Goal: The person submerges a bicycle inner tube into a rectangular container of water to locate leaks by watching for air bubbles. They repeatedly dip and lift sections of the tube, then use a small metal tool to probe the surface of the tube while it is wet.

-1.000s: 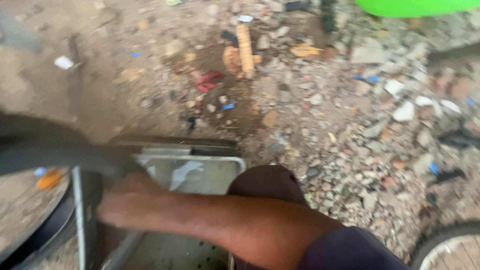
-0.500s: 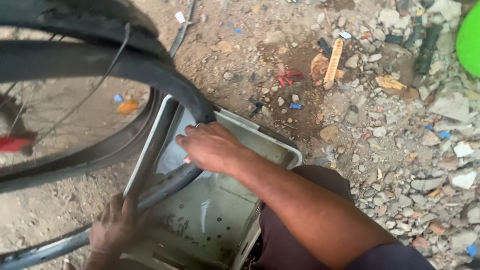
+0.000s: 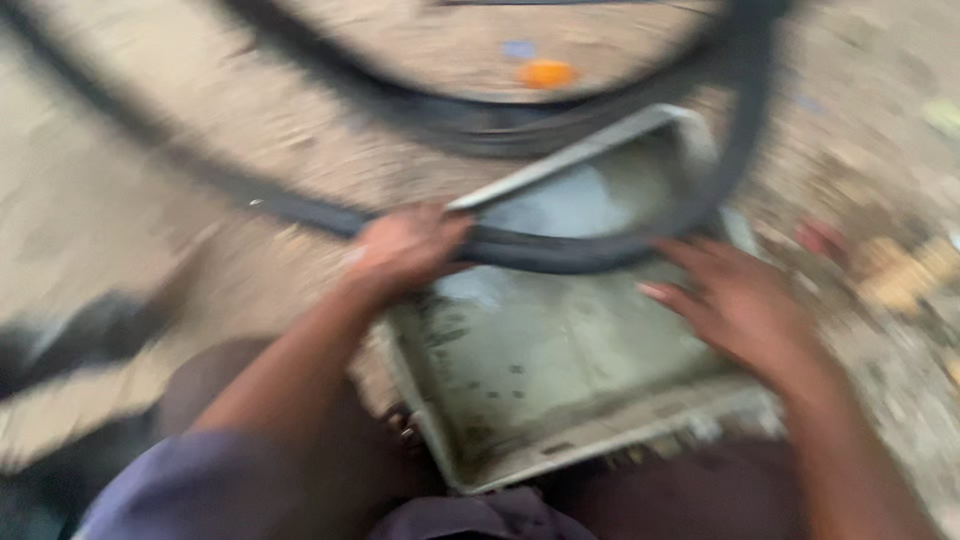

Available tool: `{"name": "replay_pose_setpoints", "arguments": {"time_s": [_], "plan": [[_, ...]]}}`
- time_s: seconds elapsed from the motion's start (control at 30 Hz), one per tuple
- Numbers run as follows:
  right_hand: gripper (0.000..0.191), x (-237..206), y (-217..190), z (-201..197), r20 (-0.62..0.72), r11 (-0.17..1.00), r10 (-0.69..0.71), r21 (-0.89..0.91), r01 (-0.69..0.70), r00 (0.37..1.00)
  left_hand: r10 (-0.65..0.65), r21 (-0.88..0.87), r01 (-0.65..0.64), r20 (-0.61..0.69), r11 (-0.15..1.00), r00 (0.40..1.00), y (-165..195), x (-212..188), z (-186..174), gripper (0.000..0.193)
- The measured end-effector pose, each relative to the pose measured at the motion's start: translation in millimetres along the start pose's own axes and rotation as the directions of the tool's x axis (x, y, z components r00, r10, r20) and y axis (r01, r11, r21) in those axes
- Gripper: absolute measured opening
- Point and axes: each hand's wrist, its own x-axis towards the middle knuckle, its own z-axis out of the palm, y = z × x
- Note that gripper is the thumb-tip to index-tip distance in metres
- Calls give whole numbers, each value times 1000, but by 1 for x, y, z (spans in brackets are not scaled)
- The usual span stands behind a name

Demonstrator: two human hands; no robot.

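An outdoor, roadside sort of repair spot — bare dirt ground (image 3: pixel 130 200) strewn with small stones, scraps and bits of coloured litter (image 3: pixel 548 73). A black rubber tube (image 3: pixel 560 250) loops over a grey water-filled basin (image 3: pixel 560 370) set straight on the earth — the look of open-air bicycle tyre work. No floor, bench or walls show; the picture is blurred.
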Motion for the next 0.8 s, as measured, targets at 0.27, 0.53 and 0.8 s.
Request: {"name": "replay_pose_setpoints", "arguments": {"time_s": [0.27,0.53,0.8], "plan": [[69,-44,40,37,190,943,301,-209,-261,935,57,-21,-66,-304,998,951,-8,-7,31,35],[75,-43,98,70,67,943,322,-104,-315,944,137,191,-17,-636,981,760,-5,-22,34,23],[87,12,138,106,289,939,236,-314,-141,928,-104,97,263,-747,960,656,-49,-57,29,22]]}}
